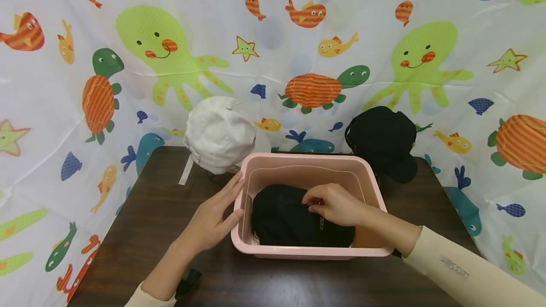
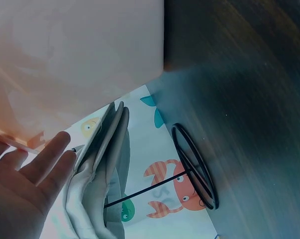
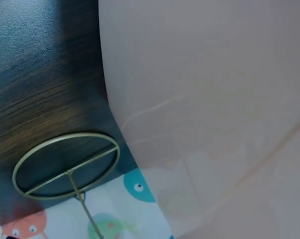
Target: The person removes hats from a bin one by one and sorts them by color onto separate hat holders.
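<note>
A pink plastic bin point(image 1: 315, 251) stands on the table, and a black cap point(image 1: 281, 217) with light lettering lies inside it. My right hand point(image 1: 337, 205) reaches over the bin's right side, its curled fingertips and thumb pinching at the top of this cap. My left hand point(image 1: 211, 224) rests against the bin's left rim with fingers extended. In the left wrist view, the left hand point(image 2: 25, 184) has its fingers spread beside the bin's wall point(image 2: 90, 55). The right wrist view shows the bin's wall point(image 3: 199, 99); the right hand is out of sight there.
Behind the bin's left corner, a white cap point(image 1: 219, 134) hangs on a stand with a black ring base point(image 2: 194, 167). Another black cap point(image 1: 381, 141) is at the back right, near a brass-coloured ring base point(image 3: 65, 167). A sea-animal curtain point(image 1: 273, 37) hangs behind the dark wooden table point(image 1: 162, 212).
</note>
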The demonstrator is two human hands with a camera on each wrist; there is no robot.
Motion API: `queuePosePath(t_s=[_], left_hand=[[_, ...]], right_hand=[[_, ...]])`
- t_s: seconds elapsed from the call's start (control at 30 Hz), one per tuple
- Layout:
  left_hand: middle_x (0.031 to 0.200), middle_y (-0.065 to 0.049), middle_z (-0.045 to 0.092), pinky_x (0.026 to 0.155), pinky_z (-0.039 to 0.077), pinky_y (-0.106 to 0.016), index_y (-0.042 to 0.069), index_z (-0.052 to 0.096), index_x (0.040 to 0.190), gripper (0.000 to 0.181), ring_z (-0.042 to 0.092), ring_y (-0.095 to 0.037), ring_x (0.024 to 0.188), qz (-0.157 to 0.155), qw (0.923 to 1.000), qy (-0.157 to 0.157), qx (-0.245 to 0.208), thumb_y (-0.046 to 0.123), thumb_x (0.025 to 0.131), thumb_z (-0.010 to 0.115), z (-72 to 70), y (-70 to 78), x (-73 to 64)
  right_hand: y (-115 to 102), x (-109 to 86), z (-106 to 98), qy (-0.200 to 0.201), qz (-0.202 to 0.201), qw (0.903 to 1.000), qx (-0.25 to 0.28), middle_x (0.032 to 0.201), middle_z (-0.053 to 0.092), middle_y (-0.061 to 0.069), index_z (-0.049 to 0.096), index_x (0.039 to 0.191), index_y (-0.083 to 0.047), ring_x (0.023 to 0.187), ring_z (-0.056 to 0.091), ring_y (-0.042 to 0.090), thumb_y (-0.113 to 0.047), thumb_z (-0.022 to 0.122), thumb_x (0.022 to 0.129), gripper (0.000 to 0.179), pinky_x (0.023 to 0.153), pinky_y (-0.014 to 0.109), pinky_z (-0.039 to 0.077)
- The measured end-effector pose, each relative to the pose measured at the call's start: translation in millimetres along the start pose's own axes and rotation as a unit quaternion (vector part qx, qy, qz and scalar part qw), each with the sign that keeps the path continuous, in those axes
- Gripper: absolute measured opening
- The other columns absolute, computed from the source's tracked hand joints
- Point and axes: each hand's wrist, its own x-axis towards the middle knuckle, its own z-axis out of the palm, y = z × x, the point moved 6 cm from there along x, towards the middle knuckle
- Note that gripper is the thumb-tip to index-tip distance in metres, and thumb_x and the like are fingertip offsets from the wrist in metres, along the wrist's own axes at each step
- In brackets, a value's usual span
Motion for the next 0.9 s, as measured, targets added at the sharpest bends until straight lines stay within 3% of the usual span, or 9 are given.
queuePosePath(t_s=[0.9], left_hand=[[0.171,-0.004,0.031,0.12,0.022,-0.016,0.007,0.043,0.16,0.065,0.04,-0.024,0.151,-0.01,0.9999,-0.004,0.009,0.022,0.101,0.062,-0.2,-0.3,-1.0]], right_hand=[[-16,-5.7,-41,0.066,0.003,0.9963,0.055,0.096,0.075,-0.002,0.077,0.104,-0.007,0.083,0.067,0.011,0.011,0.076,0.089,0.024,0.075,0.029,0.061]])
